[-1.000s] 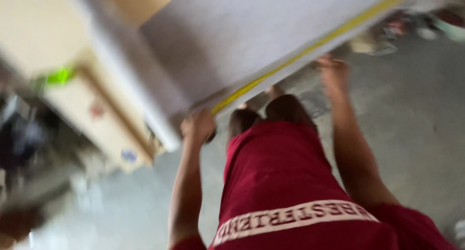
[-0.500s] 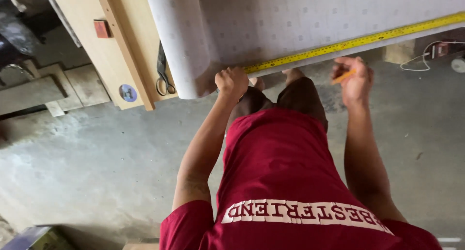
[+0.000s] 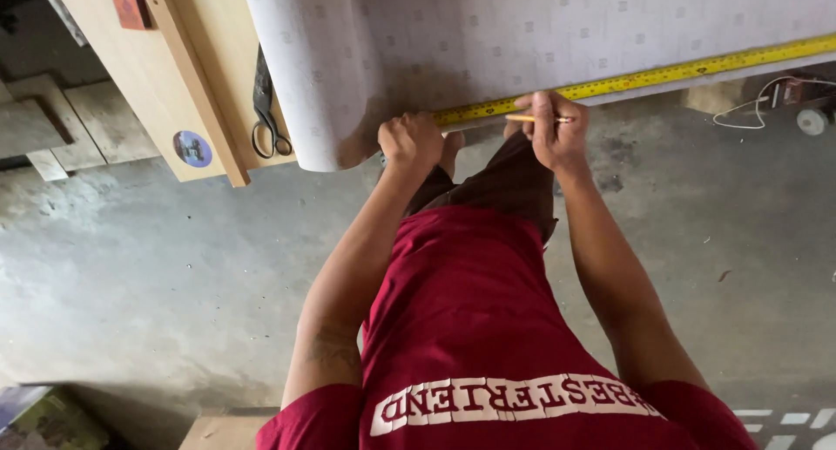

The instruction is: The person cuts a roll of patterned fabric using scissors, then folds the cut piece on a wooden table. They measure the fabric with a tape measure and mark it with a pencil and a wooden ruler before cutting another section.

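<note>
Left hand point(image 3: 411, 142) on yellow tape measure point(image 3: 644, 77) along patterned sheet point(image 3: 557, 32) — pencil point(image 3: 533, 118) in right hand point(image 3: 555, 132), scissors point(image 3: 266, 106) nearby.

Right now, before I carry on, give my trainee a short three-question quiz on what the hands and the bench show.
1. True or false: the right hand holds a pencil against the yellow tape measure.
2. What does the left hand press on? A) the scissors B) the near end of the tape measure, at the patterned sheet's edge C) the red block
3. What lies on the wooden board left of the rolled sheet?

Key
1. True.
2. B.
3. Black-handled scissors.
</note>
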